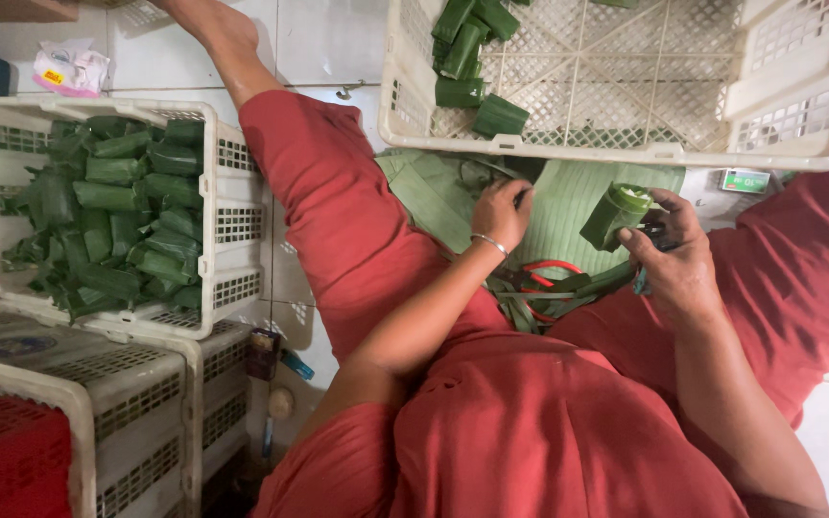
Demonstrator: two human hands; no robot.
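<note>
Two bare hands at work over a lap in red cloth, seen from above. Right hand (pixel 675 259) wrapped around a green leaf-wrapped roll (pixel 616 213), fingers (pixel 669 203) curled about its side, open end tilted up and away from the body, likely for easy reach to the fold. Something dark also pinched in that hand, too hidden to name. Left hand (pixel 503 213) resting on a stack of flat green leaves (pixel 568 197), fingers bent and pressing the leaf edge, perhaps to steady or lift a sheet; a thin bracelet at the wrist. Scissors with red handles (pixel 544 278) lying among leaf strips between both hands, near at need. Pale plastic crate (pixel 798 115) just beyond the leaves, holding a few finished green parcels (pixel 467 58) in one corner. Second white crate (pixel 232 221) well off to the left, heaped with many similar parcels, stacked on other crates. Tiled floor (pixel 319 38) beneath.
</note>
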